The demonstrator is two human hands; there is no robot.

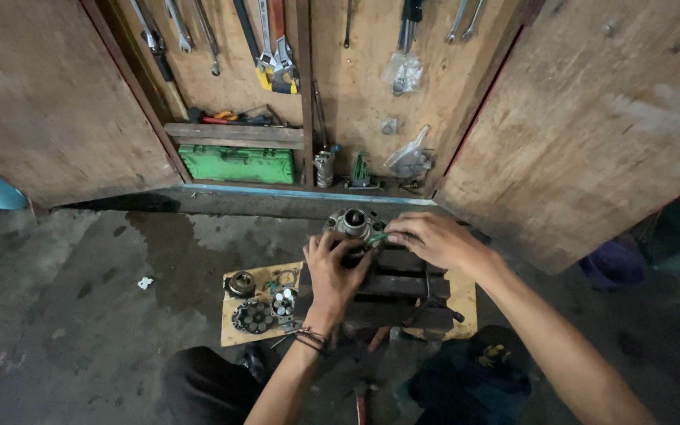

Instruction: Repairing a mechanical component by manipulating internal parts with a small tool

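A round metal machine part [353,223] with a central bore sits on a dark block [399,287] on the floor. My left hand [335,273] rests against the near side of the part, fingers spread and gripping it. My right hand [433,239] reaches in from the right and pinches a small green-handled tool [377,236] at the part's edge. Both forearms come up from the bottom of the view.
A plywood board [238,330] holds a round plate with holes [254,317], a dark ring part [241,284] and small metal pieces [283,300]. Behind stands an open wooden cabinet with hanging wrenches [179,27], a green toolbox [236,164] and two swung-out doors. The concrete floor is stained.
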